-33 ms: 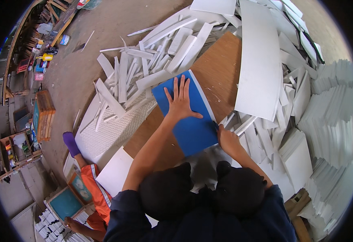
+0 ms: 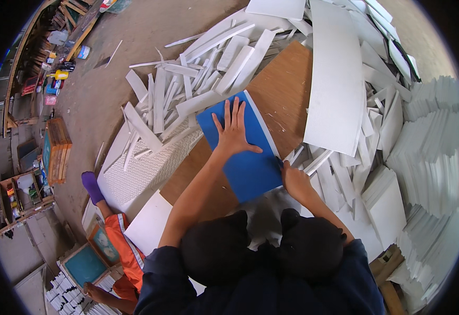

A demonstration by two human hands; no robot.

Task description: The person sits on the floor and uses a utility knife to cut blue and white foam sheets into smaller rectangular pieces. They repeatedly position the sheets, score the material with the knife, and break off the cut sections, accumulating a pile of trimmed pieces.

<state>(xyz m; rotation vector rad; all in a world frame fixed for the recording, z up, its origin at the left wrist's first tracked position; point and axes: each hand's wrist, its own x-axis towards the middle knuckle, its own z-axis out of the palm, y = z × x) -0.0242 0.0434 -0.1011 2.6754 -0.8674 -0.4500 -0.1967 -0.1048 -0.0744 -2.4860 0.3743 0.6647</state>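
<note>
A blue rectangular sheet (image 2: 254,176) lies on a brown wooden board (image 2: 276,89), with a pale strip along its right edge. My left hand (image 2: 232,135) rests flat on the sheet, fingers spread and thumb stretched to the right. At the sheet's right edge, my right hand (image 2: 294,177) is closed around a small dark tool (image 2: 279,162). Only the tool's tip shows, touching or very near the edge, so its exact kind cannot be made out.
White offcut strips (image 2: 158,102) are heaped beyond and left of the board. A long white panel (image 2: 335,79) lies to the right, near stacked white sheets (image 2: 423,157). Another person's orange-clad leg (image 2: 124,239) is at the lower left. Wooden frames (image 2: 57,149) stand on the floor.
</note>
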